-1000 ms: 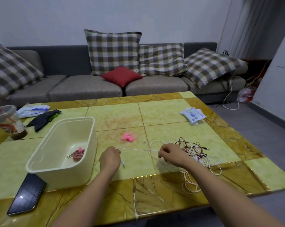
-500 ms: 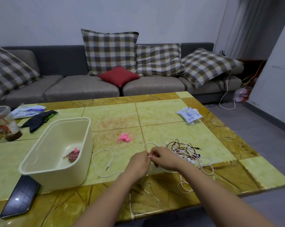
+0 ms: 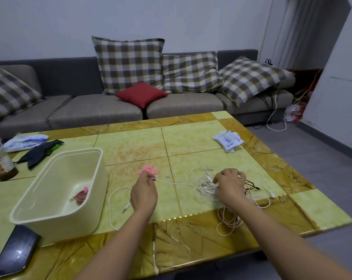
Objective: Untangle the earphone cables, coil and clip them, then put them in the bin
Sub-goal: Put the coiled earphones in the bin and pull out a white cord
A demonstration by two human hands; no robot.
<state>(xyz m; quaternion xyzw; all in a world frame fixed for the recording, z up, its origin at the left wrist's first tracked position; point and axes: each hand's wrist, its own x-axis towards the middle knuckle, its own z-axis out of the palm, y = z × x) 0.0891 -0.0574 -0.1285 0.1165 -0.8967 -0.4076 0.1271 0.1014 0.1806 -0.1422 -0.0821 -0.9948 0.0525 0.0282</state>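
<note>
The left hand (image 3: 143, 194) is closed in a pinch on a white cable (image 3: 171, 182), thumb and fingertips meeting on it. The right hand (image 3: 229, 185) is curled down into the tangle of earphone cables (image 3: 206, 185), gripping white strands there. The 2 hands are apart, the right at 3 o'clock of the left, and the white cable runs nearly taut between them. Its loose end loops down on the bench (image 3: 191, 142) towards 7 o'clock of the left hand and finishes in a plug (image 3: 126, 208). The tangle, white, pinkish and dark strands mixed, lies near the front edge of the bench, with loops spilling towards 6 o'clock of the right hand. Pink clips (image 3: 150, 170) lie just beyond the left hand at 12 o'clock. The cream bin (image 3: 59, 225) stands at 9 o'clock of the left hand, with 1 coiled reddish earphone (image 3: 81, 197) inside. A phone (image 3: 13, 253) lies at 7 o'clock of the bin, and a white packet (image 3: 227, 140) at 12 o'clock of the right hand.
</note>
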